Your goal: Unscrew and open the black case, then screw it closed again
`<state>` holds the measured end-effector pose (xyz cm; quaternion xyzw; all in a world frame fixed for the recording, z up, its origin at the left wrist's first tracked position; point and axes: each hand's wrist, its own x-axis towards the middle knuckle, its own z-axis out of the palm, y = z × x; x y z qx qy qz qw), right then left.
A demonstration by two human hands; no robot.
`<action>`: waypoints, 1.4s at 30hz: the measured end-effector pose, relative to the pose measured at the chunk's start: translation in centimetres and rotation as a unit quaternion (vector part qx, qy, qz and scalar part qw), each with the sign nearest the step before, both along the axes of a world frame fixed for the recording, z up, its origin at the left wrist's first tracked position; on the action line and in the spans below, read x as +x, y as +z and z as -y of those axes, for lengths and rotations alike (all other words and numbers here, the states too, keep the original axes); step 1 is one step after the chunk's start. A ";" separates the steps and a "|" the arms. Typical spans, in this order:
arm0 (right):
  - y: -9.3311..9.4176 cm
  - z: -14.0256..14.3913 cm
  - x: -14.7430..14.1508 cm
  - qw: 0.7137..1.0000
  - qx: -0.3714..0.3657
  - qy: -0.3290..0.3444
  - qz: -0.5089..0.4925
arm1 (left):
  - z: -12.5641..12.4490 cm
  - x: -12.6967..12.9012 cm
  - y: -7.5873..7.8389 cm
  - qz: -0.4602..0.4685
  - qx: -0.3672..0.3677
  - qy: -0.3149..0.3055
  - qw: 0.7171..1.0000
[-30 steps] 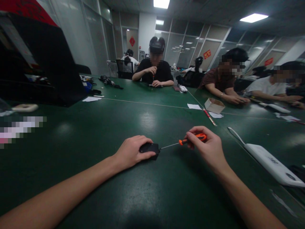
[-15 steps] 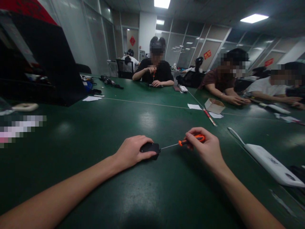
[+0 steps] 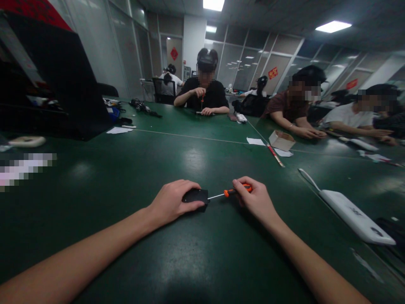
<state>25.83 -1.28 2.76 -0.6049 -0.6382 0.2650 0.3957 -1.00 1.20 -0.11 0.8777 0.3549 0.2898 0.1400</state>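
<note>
A small flat black device [image 3: 196,197] lies on the dark green table [image 3: 133,177], pinned under the fingers of my left hand [image 3: 172,202]. My right hand [image 3: 255,200] grips an orange-handled screwdriver [image 3: 234,192]. Its thin metal shaft runs leftwards and its tip meets the right edge of the black device. Part of the handle is hidden inside my fingers.
A long white power strip [image 3: 354,215] lies at the right. Farther back are a small cardboard box [image 3: 281,140], paper slips and a red pencil [image 3: 275,155]. A black case [image 3: 60,80] stands at the left. Several people sit working along the far and right sides.
My right hand and the screwdriver have slid left and lower, closer to the black device. My left hand has stayed on the device.
</note>
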 end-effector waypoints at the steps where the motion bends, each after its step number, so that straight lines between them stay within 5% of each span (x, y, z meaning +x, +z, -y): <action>1: 0.1 0.0 0.2 0.999 0.017 0.006 0.044 | 0.0 0.0 0.0 0.004 0.000 0.000 1.000; 5: 0.2 -0.1 0.6 0.975 0.005 0.120 0.188 | 0.1 0.1 0.0 0.020 0.000 0.008 1.000; 9: 0.0 0.3 0.0 0.951 -0.002 0.216 0.221 | 0.2 0.2 0.0 0.045 -0.003 0.015 0.999; 17: 0.1 1.0 -0.3 0.936 0.136 0.169 0.277 | 0.5 0.2 0.1 0.048 -0.011 -0.048 0.998; 28: -0.2 1.5 -1.3 0.920 0.109 0.255 0.276 | 0.7 0.4 -0.1 0.051 -0.022 -0.131 0.990; 35: -0.6 2.1 -1.5 0.899 0.197 0.161 0.357 | 0.7 0.4 -0.3 0.082 -0.019 -0.135 0.987; 42: -1.0 1.3 -1.8 0.930 0.103 0.264 0.236 | 0.5 0.4 -0.3 0.076 0.001 -0.156 0.985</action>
